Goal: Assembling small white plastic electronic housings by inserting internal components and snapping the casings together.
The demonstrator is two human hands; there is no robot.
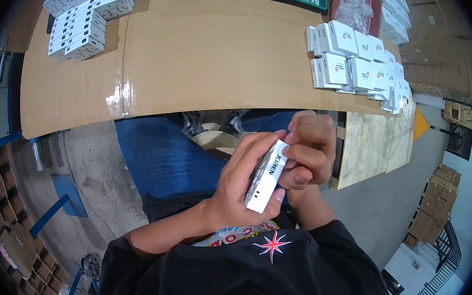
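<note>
Over your lap (161,159), your left hand (233,176) is closed round the white box (266,179), fingers along one long side and thumb near its lower end, seemingly to steady it while its far end tilts up toward your right hand (315,146). That hand's fingers are curled in tight against the far end; whether they pinch anything, I cannot tell. Beyond, on the table (211,54), small boxes (361,72) stand in rows on your right, likely for easy reach, with cartons (83,31) stacked opposite. Farthest, the red tray (378,3) and green tray (292,5) probably keep loose pieces apart.
</note>
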